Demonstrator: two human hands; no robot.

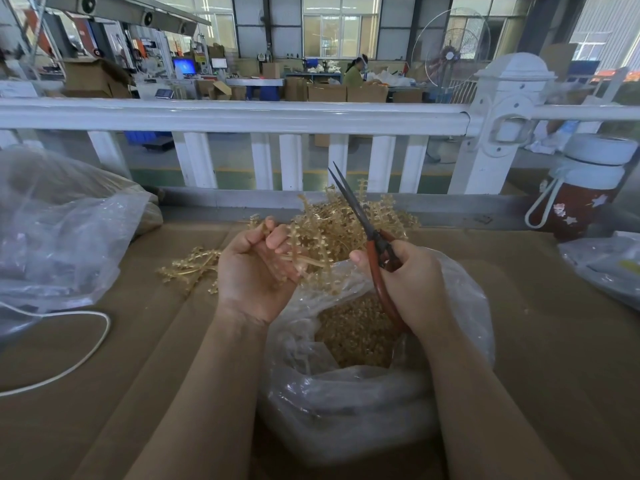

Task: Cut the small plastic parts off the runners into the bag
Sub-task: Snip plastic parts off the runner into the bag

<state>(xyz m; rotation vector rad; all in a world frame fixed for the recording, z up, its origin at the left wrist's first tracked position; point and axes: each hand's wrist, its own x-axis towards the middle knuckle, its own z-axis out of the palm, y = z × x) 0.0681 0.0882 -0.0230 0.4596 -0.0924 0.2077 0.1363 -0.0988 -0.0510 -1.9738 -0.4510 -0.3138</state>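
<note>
Nearest on the brown desk (145, 341) sits a clear plastic bag (346, 403), open at the top, with lots of little tan plastic parts (353, 337) inside. Just above the bag, the left hand (254, 271) is curled around a tan runner (298, 263), and the right hand (414, 285) is wrapped around the red handles of scissors (363, 220) whose thin blades point up and away, a little apart. Farther back lies a pile of runners (343, 216), with a red water bottle (581, 195) far right.
</note>
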